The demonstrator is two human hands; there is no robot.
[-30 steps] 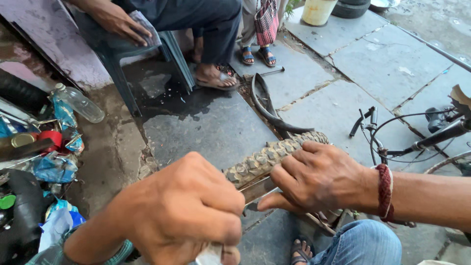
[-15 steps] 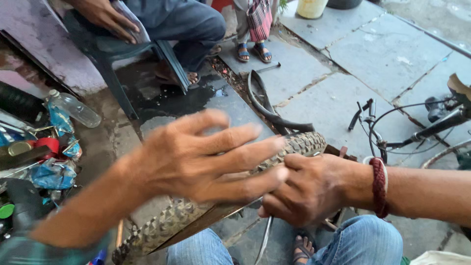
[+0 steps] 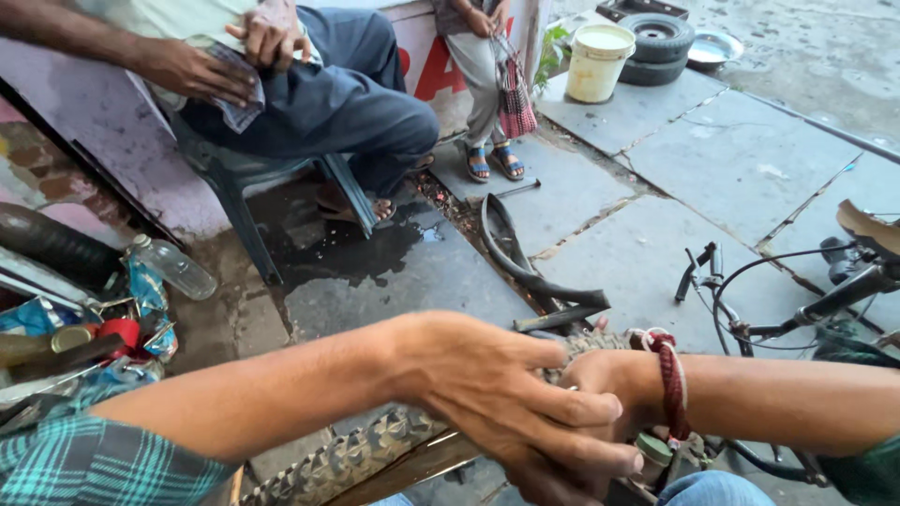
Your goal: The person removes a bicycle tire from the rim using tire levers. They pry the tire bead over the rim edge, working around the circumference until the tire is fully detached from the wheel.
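Observation:
A knobbly bicycle tyre (image 3: 347, 457) runs from the bottom left up toward the middle, resting on a wooden strip (image 3: 412, 468). My right hand (image 3: 605, 373), with a red thread band at the wrist, is closed on the tyre's upper end and mostly hidden. My left hand (image 3: 506, 394) reaches across from the left and lies over the right hand and the tyre, fingers stretched out and holding nothing I can see. A small green-capped thing (image 3: 653, 448) shows just below the right wrist.
A person sits on a grey chair (image 3: 234, 187) at the back left, and another stands with a checked bag (image 3: 513, 94). Also around are a plastic bottle (image 3: 175, 268), tool clutter (image 3: 94, 342), a black rubber strip (image 3: 516, 267), a bicycle handlebar (image 3: 844, 292), a white bucket (image 3: 596, 62) and a small tyre (image 3: 658, 37).
My left hand, raised with fingers spread half a second ago, has come down across the right hand and tyre. The view has tilted up, showing more of the seated person.

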